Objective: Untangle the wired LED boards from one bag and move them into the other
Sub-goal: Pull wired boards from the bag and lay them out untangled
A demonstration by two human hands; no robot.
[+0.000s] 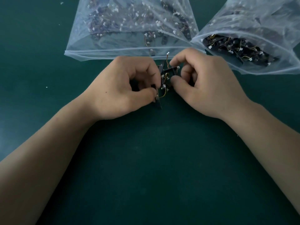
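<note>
LED boards (169,69), apparently tangled, are pinched between both hands (123,90) (204,85).

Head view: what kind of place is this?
Likely an electronics sorting bench: a dark green table surface, a clear plastic zip bag at centre and a second clear plastic bag at right, both holding small black wired boards, with left hand and right hand pinching a tangled cluster of black LED boards.

Probably an electronics workshop or assembly bench, not a home: a plain dark green work surface (146,168) carries a clear plastic bag (84,46) and, just beside it, a second bag (285,68), both stuffed with many identical small black wired boards (235,49) with white connectors, parts kept in bulk
</note>
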